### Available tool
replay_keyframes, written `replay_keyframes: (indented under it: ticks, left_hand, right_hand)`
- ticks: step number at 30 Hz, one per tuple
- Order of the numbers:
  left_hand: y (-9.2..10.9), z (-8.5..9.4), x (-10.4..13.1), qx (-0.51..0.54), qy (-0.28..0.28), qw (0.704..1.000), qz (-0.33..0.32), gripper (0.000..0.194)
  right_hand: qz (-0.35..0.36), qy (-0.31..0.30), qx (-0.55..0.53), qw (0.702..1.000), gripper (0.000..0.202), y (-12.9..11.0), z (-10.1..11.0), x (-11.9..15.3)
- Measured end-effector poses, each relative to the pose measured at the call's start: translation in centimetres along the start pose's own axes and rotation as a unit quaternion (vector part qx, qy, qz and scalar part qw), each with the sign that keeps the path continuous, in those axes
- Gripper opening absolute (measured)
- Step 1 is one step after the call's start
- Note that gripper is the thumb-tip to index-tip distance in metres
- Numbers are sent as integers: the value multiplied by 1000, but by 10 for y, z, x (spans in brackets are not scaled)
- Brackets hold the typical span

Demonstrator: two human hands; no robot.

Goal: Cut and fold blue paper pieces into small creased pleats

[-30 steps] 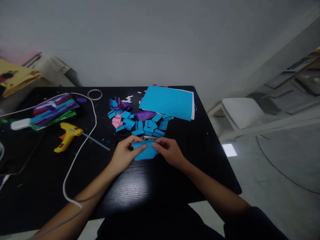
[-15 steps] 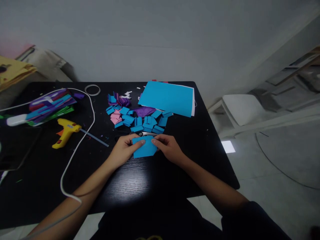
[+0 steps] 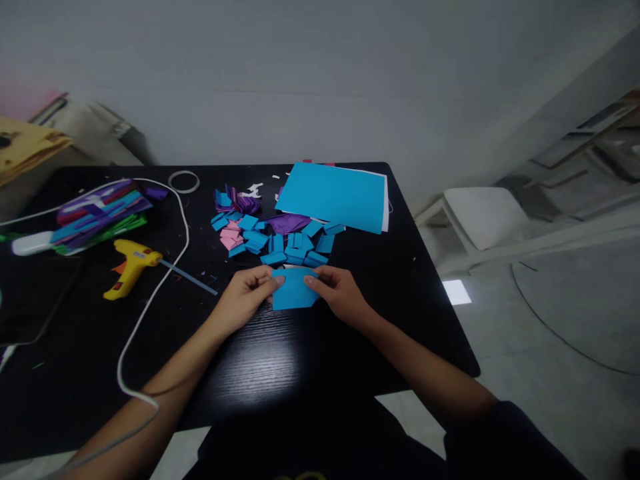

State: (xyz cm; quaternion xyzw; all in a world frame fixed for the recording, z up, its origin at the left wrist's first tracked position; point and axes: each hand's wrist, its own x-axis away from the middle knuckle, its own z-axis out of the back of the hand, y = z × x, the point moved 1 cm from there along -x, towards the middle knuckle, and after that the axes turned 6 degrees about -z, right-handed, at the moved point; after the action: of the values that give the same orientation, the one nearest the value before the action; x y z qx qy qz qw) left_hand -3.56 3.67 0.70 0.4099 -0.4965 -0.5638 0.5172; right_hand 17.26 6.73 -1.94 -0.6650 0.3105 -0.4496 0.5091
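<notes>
A small piece of blue paper is held up between my two hands over the dark table. My left hand pinches its left edge, thumb on the near face. On the opposite edge, my right hand grips it the same way. Just beyond lie several folded blue paper pieces in a loose pile. Pink folded pieces and a purple paper piece are among them. Part of a pair of scissors seems to show behind the held paper, mostly hidden.
A large blue sheet lies over white paper at the back right. To the left are a yellow glue gun with a glue stick, a white cable, a tape ring and a bundle of coloured strips. A white stool stands beyond the table.
The blue paper has shifted slightly right and turned a little in my fingers. My left hand has changed its hold, its thumb now nearer the paper's left edge.
</notes>
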Motion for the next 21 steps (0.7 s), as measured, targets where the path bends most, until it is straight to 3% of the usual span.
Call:
replay_keyframes:
  ticks: [11,21]
  left_hand:
    - [-2,2,2,-22,13,1000,-7,36]
    - [-6,-9,5,-64,16,998,-11,27]
  right_hand:
    - [5,3,-1,1000,30,-2,-2,1]
    - [32,-27,48,998,25,3,-13,7]
